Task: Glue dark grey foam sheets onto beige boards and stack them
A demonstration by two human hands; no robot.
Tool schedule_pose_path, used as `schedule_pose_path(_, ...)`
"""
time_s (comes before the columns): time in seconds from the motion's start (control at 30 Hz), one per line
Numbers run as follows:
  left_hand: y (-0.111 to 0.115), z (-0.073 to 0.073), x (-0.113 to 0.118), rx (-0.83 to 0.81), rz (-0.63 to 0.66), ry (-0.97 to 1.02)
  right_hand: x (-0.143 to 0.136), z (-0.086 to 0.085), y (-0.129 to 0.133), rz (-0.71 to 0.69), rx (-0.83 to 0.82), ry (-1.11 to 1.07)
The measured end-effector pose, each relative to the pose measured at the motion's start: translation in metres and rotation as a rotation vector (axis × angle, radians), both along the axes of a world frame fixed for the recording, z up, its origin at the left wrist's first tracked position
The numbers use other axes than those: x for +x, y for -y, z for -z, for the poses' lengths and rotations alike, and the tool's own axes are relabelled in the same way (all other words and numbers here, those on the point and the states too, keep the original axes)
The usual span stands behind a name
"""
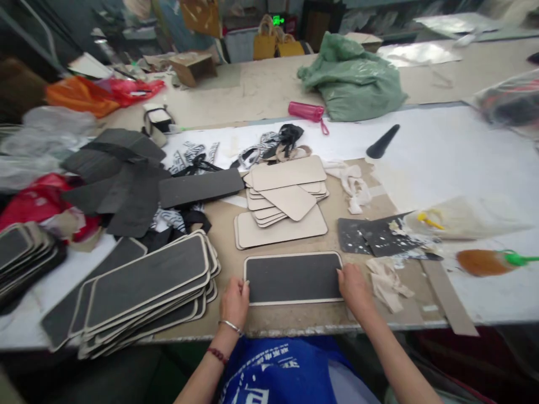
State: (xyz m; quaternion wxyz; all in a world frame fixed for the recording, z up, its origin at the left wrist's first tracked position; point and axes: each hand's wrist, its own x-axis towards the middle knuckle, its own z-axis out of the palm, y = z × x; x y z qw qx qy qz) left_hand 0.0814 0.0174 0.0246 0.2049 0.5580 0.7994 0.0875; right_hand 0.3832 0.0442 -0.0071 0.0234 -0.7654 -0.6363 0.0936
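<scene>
A dark grey rectangular panel with a cream border (293,278) lies flat near the table's front edge. My left hand (236,303) pinches its left edge, and my right hand (353,286) has closed fingers on its right edge. Just behind it is a stack of cream boards (286,174), some turned askew. Left of my left hand rises a pile of similar bordered grey panels (147,280). A plain dark grey strip (201,188) rests beside the cream stack.
Right of my right hand are crumpled cream scraps (389,283), glue-spotted dark pieces (374,235) and an orange bottle with a green nozzle (484,262). Farther back sit a black cone (382,141), a pink pouch (306,111) and a green bag (353,78).
</scene>
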Motion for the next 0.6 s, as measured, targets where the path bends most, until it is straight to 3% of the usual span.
schedule_pose_path(0.1, 0.011, 0.002, 0.017, 0.213, 0.121, -0.136, 0.011, 0.016, -0.002, -0.082, 0.045, -0.006)
schedule_pose_path(0.17, 0.014, 0.003, 0.039, 0.309, 0.304, -0.106, 0.016, 0.023, -0.003, -0.121, 0.071, -0.018)
schedule_pose_path(0.3, 0.006, 0.004, 0.092, 0.303, 0.804, 0.065, 0.017, 0.022, -0.001, -0.138, 0.104, -0.007)
schedule_pose_path(0.37, -0.003, 0.006, 0.112, 0.255, 0.948, 0.122, 0.012, 0.016, 0.000, -0.118, 0.094, 0.013)
schedule_pose_path(0.47, -0.014, 0.012, 0.125, 0.193, 1.013, 0.144, 0.003, 0.009, 0.001, -0.075, 0.073, 0.036)
schedule_pose_path(0.6, -0.018, 0.020, 0.118, 0.168, 0.927, 0.079, -0.005, 0.002, 0.001, -0.003, 0.046, 0.022)
